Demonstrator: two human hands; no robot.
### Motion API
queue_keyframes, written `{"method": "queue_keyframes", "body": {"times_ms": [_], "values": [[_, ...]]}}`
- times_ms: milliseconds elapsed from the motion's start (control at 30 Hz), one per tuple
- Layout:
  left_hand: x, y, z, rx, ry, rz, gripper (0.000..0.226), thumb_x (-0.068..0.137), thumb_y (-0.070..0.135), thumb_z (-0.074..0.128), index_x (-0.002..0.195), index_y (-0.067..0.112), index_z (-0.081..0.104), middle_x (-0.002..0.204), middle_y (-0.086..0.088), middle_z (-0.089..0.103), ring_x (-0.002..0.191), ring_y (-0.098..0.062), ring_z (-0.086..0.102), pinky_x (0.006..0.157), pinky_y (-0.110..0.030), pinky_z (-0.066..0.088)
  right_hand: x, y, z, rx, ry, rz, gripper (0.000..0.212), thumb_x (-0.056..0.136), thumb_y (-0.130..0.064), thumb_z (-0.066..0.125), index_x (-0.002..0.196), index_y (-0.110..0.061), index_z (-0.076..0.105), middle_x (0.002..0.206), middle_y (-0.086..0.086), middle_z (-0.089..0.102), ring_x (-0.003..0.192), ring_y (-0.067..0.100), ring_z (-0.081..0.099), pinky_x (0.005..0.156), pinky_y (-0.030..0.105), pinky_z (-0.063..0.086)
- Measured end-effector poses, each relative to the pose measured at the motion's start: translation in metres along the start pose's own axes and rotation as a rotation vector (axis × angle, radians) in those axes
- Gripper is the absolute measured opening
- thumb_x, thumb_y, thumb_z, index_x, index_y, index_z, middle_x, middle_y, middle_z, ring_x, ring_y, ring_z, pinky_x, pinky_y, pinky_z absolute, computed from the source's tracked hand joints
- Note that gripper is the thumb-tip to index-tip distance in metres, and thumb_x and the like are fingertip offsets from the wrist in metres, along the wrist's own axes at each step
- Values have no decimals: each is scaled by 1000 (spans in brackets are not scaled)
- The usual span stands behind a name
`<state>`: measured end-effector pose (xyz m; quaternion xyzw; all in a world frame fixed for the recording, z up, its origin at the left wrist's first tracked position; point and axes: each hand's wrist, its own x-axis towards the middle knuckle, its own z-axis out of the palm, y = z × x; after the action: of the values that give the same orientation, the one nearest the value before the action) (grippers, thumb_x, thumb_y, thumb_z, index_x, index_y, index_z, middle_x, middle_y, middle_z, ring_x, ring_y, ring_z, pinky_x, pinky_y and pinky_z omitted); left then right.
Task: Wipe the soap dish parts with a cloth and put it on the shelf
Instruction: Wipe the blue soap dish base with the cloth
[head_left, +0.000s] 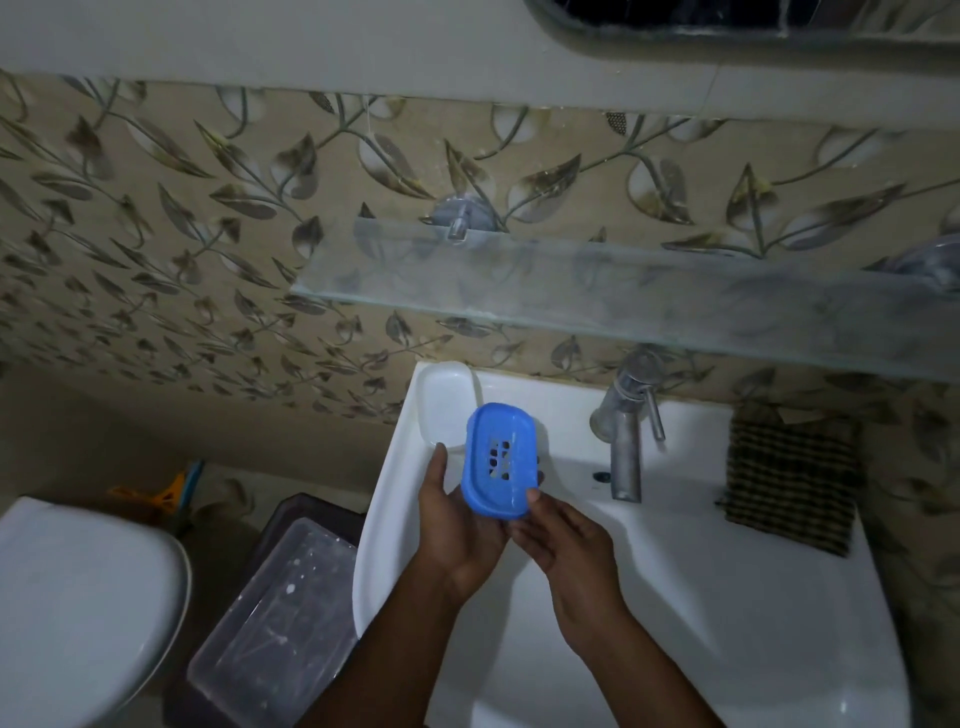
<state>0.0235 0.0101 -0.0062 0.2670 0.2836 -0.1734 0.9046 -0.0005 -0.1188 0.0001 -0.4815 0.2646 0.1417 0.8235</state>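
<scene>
over sink (675, 545), both hands hold blue tray (501, 460)

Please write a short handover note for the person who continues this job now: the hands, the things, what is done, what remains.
Left hand and right hand together hold the blue drain tray over the sink.
White base tray lies on the sink's back left corner.
Checked cloth lies on the sink's right edge, untouched.
Glass shelf holds no dish part.
Left: wipe both parts, set the dish on the shelf.

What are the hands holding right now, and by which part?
Both hold the blue perforated plastic soap dish tray by its near end: left hand cupping beneath the left edge, right hand with thumb on the near rim.
</scene>
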Motion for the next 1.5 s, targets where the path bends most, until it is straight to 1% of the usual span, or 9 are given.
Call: {"method": "queue_keyframes", "body": {"times_ms": [367, 467, 567, 667, 833, 1033, 1200, 1333, 1500], "values": [[-3, -12, 18, 69, -74, -50, 67, 93, 56, 46, 130, 3, 65, 135, -26, 60, 113, -36, 64, 104, -47, 46, -18, -13, -47, -167, 135, -98, 27, 93, -25, 64, 90, -1, 75, 82, 21, 75, 73, 30, 71, 69, 35, 60], [-1, -17, 15, 28, -94, -71, 65, 93, 55, 47, 125, 2, 68, 136, -27, 59, 113, -38, 62, 97, -47, 50, -4, -30, -92, -299, 418, -393, 15, 91, -14, 68, 80, -9, 76, 75, 11, 76, 74, 33, 69, 73, 33, 57], [-1, -19, 13, 18, -98, -73, 63, 92, 55, 49, 122, 4, 71, 137, -26, 59, 114, -38, 63, 98, -50, 49, 16, -63, -140, -809, 670, -821, 6, 87, -9, 71, 92, -11, 74, 95, 13, 72, 86, 31, 67, 80, 19, 52], [-5, -21, 15, 30, -99, -79, 63, 92, 55, 50, 126, 5, 68, 138, -26, 58, 123, -39, 58, 102, -50, 48, 42, -98, -174, -1151, 849, -985, 25, 89, -14, 67, 109, 1, 69, 117, 23, 62, 110, 38, 57, 96, 43, 49], [-12, -24, 19, 47, -82, -89, 66, 93, 54, 50, 133, 4, 62, 140, -27, 56, 134, -41, 49, 118, -49, 32, 74, -117, -192, -1304, 934, -736, 40, 87, -14, 66, 121, 6, 62, 133, 34, 50, 122, 48, 47, 105, 53, 41], [-13, -36, 18, 66, -87, -157, 64, 95, 55, 48, 131, 5, 64, 139, -27, 57, 131, -40, 53, 114, -47, 36, 81, -112, -188, -1240, 1054, -464, 44, 84, -21, 61, 125, -6, 62, 130, 31, 49, 116, 49, 48, 99, 59, 40], [-19, -64, 25, 89, -182, -357, 70, 91, 56, 52, 127, -2, 66, 130, -28, 61, 103, -40, 67, 107, -47, 41, 81, -118, -181, -1178, 1055, -398, 47, 83, -23, 59, 127, -8, 59, 130, 28, 51, 118, 45, 49, 100, 53, 37], [-15, -89, 30, 205, -272, -483, 91, 60, 40, 91, 132, -6, 59, 133, -32, 58, 99, -44, 67, 94, -52, 51, 82, -118, -186, -1186, 1014, -379, 49, 86, -27, 60, 132, -11, 55, 134, 25, 52, 120, 43, 49, 101, 52, 38], [-5, -114, 63, 262, -302, -521, 98, 52, 39, 96, 132, -4, 60, 139, -32, 54, 104, -43, 65, 97, -52, 51, 88, -112, -200, -1170, 975, -488, 41, 88, -29, 53, 125, -12, 61, 122, 20, 62, 112, 39, 58, 96, 51, 45]]}}
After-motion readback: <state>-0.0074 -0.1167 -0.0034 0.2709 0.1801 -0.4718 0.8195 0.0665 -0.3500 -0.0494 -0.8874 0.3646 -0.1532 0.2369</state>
